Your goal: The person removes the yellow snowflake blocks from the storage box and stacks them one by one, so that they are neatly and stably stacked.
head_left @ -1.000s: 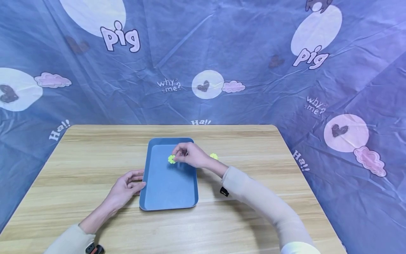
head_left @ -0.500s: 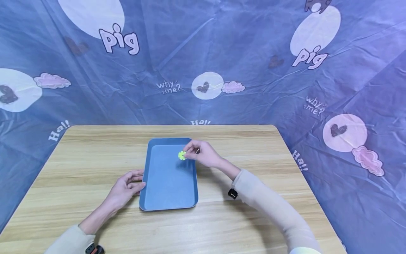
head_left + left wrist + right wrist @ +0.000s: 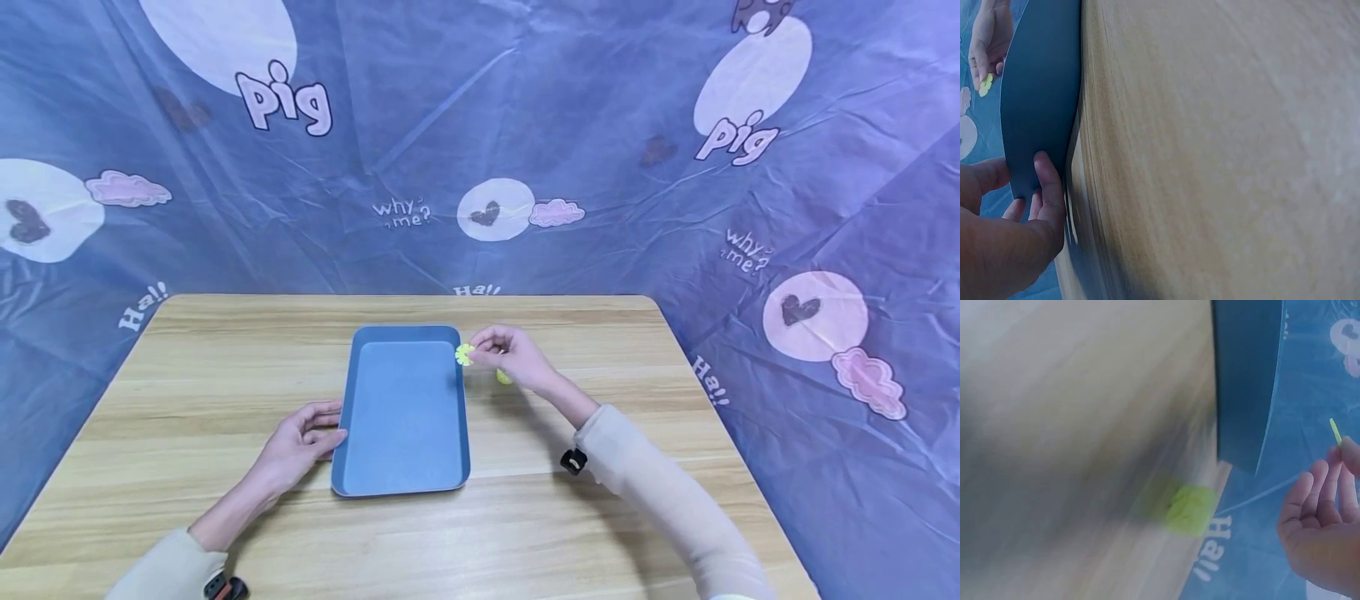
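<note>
A blue rectangular tray (image 3: pixel 408 417) lies on the wooden table. My left hand (image 3: pixel 296 446) holds its left side; in the left wrist view, the thumb and fingers of that hand (image 3: pixel 1019 231) are on either side of the tray wall (image 3: pixel 1041 81). Between thumb and fingertips, my right hand (image 3: pixel 517 357) pinches a small yellow-green notched disc (image 3: pixel 464 355), raised over the tray's right rim. The right wrist view shows this disc (image 3: pixel 1335 431) edge-on. Under the right hand, another yellow-green piece (image 3: pixel 504 377) sits on the table, partly hidden and blurred in the right wrist view.
Light wood grain covers the table (image 3: pixel 225 350). Behind it and along both sides hangs a blue printed cloth (image 3: pixel 600 125). A black band or device (image 3: pixel 573 461) shows at the right wrist, and another (image 3: pixel 225 588) at the left.
My right hand has moved rightward with the disc, from above the tray's middle to its right rim. The left hand has stayed at the tray's left side.
</note>
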### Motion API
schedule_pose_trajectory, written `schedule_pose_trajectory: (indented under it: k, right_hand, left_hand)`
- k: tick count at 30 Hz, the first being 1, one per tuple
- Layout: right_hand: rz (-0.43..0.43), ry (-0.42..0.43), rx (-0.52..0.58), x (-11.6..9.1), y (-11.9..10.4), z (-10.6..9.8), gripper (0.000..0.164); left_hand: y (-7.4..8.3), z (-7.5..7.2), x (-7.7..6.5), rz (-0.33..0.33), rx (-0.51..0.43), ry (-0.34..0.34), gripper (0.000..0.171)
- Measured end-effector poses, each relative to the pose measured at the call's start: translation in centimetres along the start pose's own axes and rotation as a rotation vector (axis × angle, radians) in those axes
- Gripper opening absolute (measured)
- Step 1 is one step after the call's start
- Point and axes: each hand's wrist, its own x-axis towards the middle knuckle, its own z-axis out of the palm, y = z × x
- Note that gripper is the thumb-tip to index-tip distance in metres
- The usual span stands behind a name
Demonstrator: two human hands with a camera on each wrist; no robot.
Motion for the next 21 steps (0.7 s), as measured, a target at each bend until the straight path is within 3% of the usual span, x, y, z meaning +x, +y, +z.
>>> schedule_pose_trajectory:
  k: [10,21]
  right_hand:
    - [0.086,0.071,0.091,-1.8,2.3,-3.0,0.026]
    - [0.201,0.041,0.107,-3.1,5.2,-4.9,0.031]
  left_hand:
    - [0.4,1.4,-1.5,-0.034,-0.009,0.021,0.057]
    - [0.2,2.9,-2.8,-0.041,-0.022,0.050,0.056]
